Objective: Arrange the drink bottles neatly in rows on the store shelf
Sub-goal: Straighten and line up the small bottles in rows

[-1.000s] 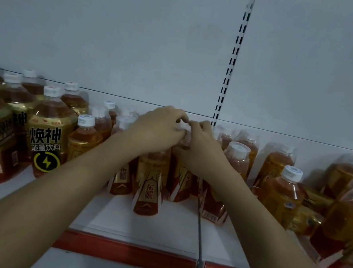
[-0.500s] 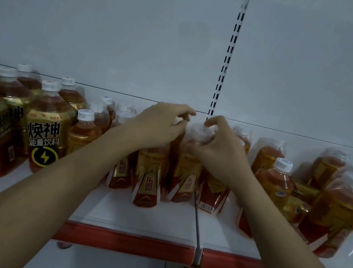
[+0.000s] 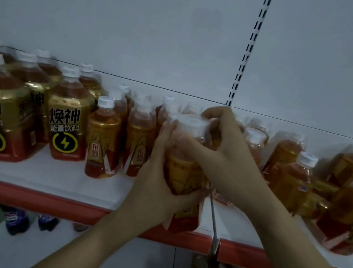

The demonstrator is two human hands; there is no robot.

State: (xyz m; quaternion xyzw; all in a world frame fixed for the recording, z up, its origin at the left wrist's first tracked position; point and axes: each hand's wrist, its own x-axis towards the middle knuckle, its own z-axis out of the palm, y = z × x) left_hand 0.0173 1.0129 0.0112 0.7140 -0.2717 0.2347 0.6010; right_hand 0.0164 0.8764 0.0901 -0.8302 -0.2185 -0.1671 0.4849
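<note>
Two bare hands are seen over the white store shelf with a red front edge (image 3: pixel 46 182). Six large amber bottles with gold labels and lightning marks (image 3: pixel 68 120) can be counted at the left, the nearest cut off by the frame edge. Beside them, small amber drink bottles with white caps and gold-and-red labels (image 3: pixel 102 140) stand in rows; two are plain in front, while those behind are blurred and cannot be counted. At the right, plastic-wrapped bundles of small bottles (image 3: pixel 349 186) lie heaped, their number unclear, and one bottle (image 3: pixel 294 177) stands upright among them.

One small amber bottle with a clear over-cap (image 3: pixel 184 172) is held at the shelf's front edge, near the seam between two shelf panels. It is gripped around its lower body by the left hand (image 3: pixel 157 184), whose fingers (image 3: pixel 193 194) are curled closed under it. The right hand (image 3: pixel 225 156) is arched over the cap, its fingers (image 3: pixel 211 114) bent behind the top; whether they pinch the cap cannot be told. The bottle's label is partly hidden by the left hand.
</note>
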